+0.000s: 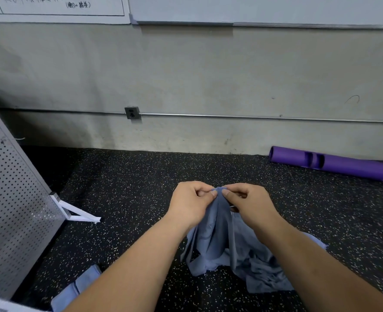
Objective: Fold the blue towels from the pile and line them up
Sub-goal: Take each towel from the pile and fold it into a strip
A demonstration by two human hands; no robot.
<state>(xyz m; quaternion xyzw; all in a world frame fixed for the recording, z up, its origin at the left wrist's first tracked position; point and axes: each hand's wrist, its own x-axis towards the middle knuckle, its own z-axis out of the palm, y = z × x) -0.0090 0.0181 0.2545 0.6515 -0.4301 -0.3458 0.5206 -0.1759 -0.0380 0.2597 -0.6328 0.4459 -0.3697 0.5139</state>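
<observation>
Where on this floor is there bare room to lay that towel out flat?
Bare floor stretches beyond the held towel, between the perforated panel, the wall and the purple tube. A smaller patch lies right of the towel pile. Crowded: around that pile, and lower left by the folded towel.

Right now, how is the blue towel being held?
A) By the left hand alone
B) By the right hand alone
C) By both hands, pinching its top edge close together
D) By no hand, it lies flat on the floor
C: the left hand and right hand both pinch the top edge of the blue towel, which hangs bunched down to the speckled floor.
</observation>
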